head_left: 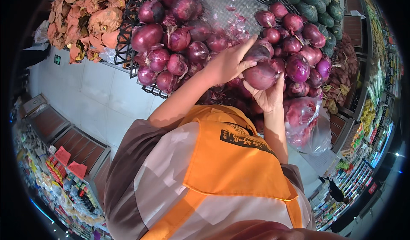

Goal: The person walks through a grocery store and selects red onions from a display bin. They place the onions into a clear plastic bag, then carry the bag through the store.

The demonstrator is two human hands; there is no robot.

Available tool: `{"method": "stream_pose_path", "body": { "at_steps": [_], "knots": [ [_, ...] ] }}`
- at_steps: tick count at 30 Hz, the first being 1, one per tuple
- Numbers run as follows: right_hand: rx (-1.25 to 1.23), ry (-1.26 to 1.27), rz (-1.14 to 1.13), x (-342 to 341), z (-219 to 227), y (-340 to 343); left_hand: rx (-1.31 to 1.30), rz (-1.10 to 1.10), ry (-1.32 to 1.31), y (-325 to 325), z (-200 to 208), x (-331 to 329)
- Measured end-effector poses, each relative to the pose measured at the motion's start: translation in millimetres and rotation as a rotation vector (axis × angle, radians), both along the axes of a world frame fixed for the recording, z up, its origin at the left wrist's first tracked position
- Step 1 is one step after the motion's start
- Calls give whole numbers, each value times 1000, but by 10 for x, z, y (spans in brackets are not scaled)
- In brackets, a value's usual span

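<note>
A large red onion (260, 76) is held between my two hands over the pile. My right hand (268, 95) cups it from the near side, thumb and fingers closed around it. My left hand (230, 64) has its thumb against the same onion, while its index finger stretches along a second onion (258, 53) just beyond. Whether that second onion is also gripped cannot be made out. Red onions (147, 37) are heaped to the left, and more onions (293, 23) lie to the right. Between the heaps shows a mesh-like surface (228, 9) strewn with loose skins.
A black plastic crate (126, 35) edges the onions at left. Beyond it lie orange-brown paper-wrapped items (104, 20). Dark green squashes (309, 2) sit at the far right. A clear plastic bag (318, 131) with onions is beside my right forearm. Shelves (358, 184) stand further right.
</note>
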State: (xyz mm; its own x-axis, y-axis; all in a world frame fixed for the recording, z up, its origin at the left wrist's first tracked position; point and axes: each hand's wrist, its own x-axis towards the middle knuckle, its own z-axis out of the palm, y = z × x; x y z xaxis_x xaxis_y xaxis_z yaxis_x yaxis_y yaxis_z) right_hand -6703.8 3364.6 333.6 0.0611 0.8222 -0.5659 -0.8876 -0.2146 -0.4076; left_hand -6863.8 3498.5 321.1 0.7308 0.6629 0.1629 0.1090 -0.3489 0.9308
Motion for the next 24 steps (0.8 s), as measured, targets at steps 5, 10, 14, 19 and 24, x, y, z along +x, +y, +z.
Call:
{"method": "stream_pose_path", "body": {
  "at_steps": [5,10,14,19,24],
  "knots": [
    [-25,153,-104,62,-289,35,161,-288,151,387,-369,2],
    [-37,-16,-211,170,-348,-22,390,260,381,1773,-1202,396],
    [103,-139,-125,255,-280,-130,424,732,360,2452,-1786,825],
    [135,-212,-224,323,-237,-184,516,528,620,2081,-2053,947],
    [76,-326,-314,426,-248,-116,214,-703,475,1378,-1623,544]
  ]
}}
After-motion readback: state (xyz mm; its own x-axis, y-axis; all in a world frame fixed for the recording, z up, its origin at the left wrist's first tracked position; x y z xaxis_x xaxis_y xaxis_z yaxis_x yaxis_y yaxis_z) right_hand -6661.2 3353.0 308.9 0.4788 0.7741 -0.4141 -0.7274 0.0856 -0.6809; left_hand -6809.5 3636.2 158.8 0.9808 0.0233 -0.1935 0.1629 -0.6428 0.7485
